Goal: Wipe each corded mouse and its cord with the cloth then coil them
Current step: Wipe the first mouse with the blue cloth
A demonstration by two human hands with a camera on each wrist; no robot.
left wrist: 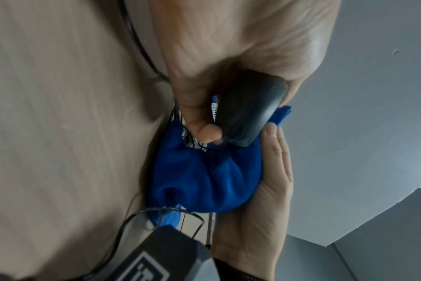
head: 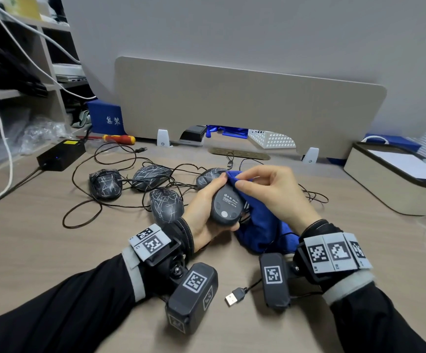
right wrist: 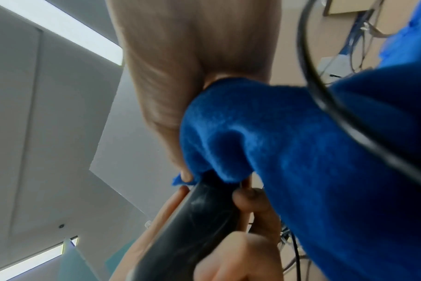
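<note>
while left hand (head: 204, 212) grips mouse (head: 226, 203), its label stays illegible.

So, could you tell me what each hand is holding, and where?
Left hand grips the upturned mouse by its sides; right hand pinches the blue cloth near its top edge.

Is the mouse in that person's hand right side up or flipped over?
Flipped over. The mouse in the left hand shows its flat underside, with label and sensor hole, facing up.

The left hand (head: 204, 215) curls its fingers around a mouse (head: 226, 204), palm up. The right hand (head: 270, 192) pinches a blue cloth (head: 263, 225) between thumb and forefinger against it, wrists close together.
</note>
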